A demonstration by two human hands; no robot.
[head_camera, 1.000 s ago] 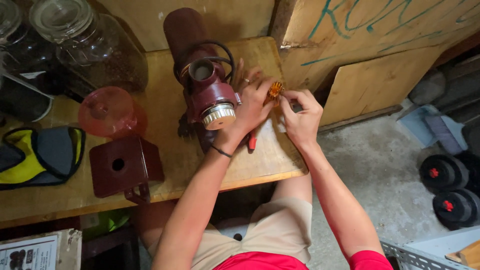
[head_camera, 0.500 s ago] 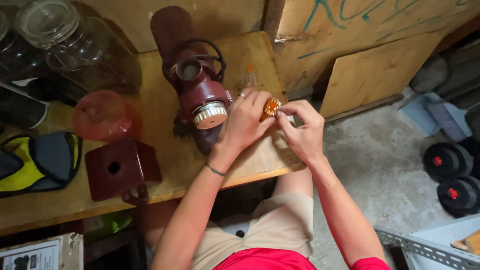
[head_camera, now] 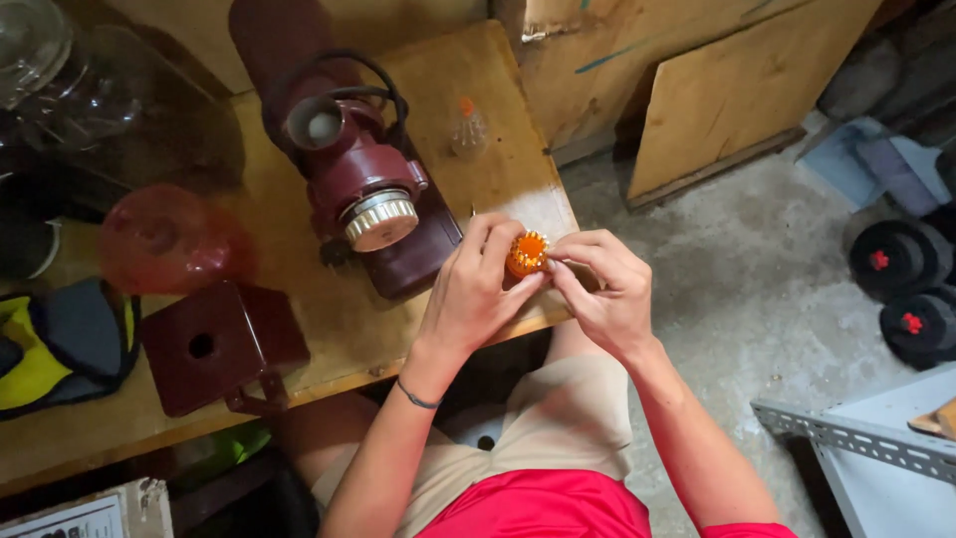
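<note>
Both of my hands hold a small round orange part (head_camera: 527, 253) with a ring of pale teeth, above the front right corner of the wooden table (head_camera: 299, 329). My left hand (head_camera: 474, 289) grips it from the left with thumb and fingers. My right hand (head_camera: 603, 287) pinches its right side. Just left of my hands lies a dark red grinder-like machine (head_camera: 366, 204) with a ribbed metal collar and a black cord looped on top.
A small clear bottle with an orange cap (head_camera: 466, 128) stands behind my hands. A dark red box-shaped cover with a hole (head_camera: 221, 344), a red translucent bowl (head_camera: 164, 234) and glass jars (head_camera: 110, 90) lie left. Wooden boards (head_camera: 727, 90) lean right; dumbbells (head_camera: 901, 284) rest on the concrete floor.
My hands have drawn back from the machine's collar toward the table's front edge, carrying the orange part. The view has shifted closer and to the right.
</note>
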